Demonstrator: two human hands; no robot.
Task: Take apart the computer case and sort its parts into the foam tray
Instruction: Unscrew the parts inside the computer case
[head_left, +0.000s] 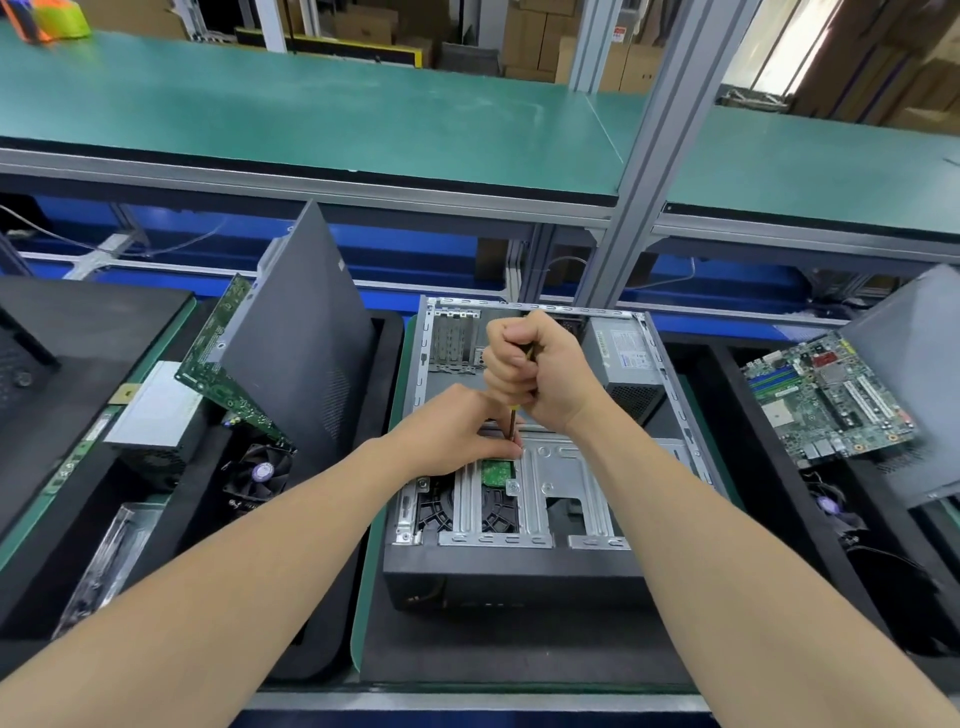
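Foam tray (389, 338) on the left holds the side panel (306, 332) stood on edge, with a motherboard (228, 353) leaning on it. Upright storage saves room, I'd guess. Computer case (519, 577) lies open side up on the mat just right of the tray, so the internals face the person. Power supply (626, 358) sits in the far right corner, not yet out. Drive cage (561, 478) at the near end looks like the job in hand. Right hand (535, 364) is fisted round the screwdriver (513, 423) handle for torque. Left hand (452, 431) pinches the shaft low down, likely to keep the tip seated beside the green drive board (496, 470). The screw itself is hidden by fingers.
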